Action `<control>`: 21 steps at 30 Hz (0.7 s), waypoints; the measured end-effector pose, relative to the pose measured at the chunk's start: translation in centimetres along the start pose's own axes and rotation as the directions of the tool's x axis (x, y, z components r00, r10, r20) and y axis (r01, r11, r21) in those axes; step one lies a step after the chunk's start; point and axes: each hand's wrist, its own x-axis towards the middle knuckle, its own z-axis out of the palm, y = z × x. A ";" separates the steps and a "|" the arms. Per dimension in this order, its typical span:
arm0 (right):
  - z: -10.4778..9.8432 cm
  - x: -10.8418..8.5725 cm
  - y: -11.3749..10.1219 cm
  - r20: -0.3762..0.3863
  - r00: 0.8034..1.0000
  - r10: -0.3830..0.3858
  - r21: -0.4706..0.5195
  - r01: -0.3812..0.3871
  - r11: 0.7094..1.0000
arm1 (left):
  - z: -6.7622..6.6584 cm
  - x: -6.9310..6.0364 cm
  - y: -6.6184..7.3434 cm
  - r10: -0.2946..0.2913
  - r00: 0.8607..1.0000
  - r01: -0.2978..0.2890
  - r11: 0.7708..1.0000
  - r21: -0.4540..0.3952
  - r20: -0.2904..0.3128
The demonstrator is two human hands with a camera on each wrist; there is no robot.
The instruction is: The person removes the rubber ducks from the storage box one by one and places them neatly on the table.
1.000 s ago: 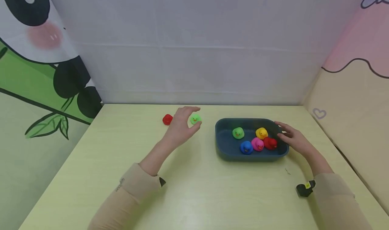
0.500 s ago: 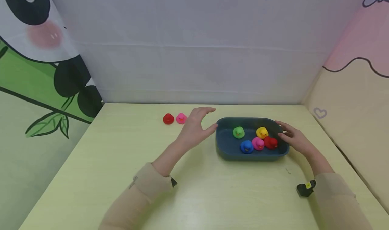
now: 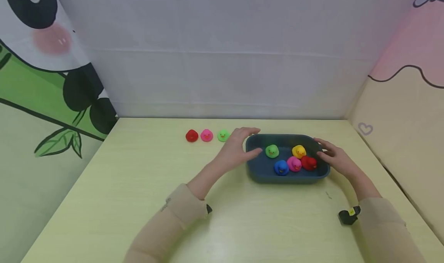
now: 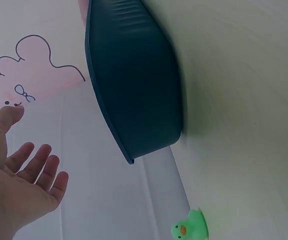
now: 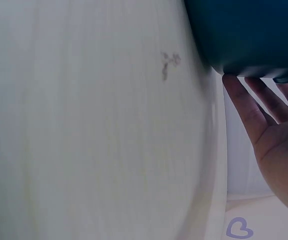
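A dark blue-green plastic basin (image 3: pixel 284 180) stands on the table at centre right. Inside are a green rubber duck (image 3: pixel 272 151), a yellow duck (image 3: pixel 298 152), a blue duck (image 3: pixel 281 167), a pink duck (image 3: pixel 294 164) and a red duck (image 3: pixel 308 163). My left hand (image 3: pixel 234 151) hovers by the basin's left end, thumb and fingers spread, holding nothing; the left wrist view shows it apart from the basin wall. My right hand (image 3: pixel 336 161) holds the basin's right end, thumb over the rim. In the right wrist view its fingertips (image 5: pixel 230 80) touch the outer wall.
Along the back of the table, left of the basin, sit a red duck (image 3: pixel 192 135), a pink duck (image 3: pixel 206 135) and a light-green duck (image 3: pixel 223 135) in a row. A white cloth wall (image 3: pixel 222 81) rises behind the table, with printed panels on both sides.
My left hand has moved right, from in front of the light-green duck to the basin's left end, uncovering the back row. The right hand and the basin have stayed put.
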 end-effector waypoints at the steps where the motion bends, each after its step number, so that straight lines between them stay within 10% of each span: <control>1: 0.0 0.0 0.0 0.001 1.000 0.001 0.000 -0.001 1.000 | 0.2 0.1 0.0 0.005 1.000 -0.005 1.000 0.000 0.008; 21: 0.0 0.1 0.0 0.002 1.000 0.008 -0.002 -0.008 1.000 | 4.3 3.6 -2.8 -0.088 0.978 0.108 0.989 -0.099 0.187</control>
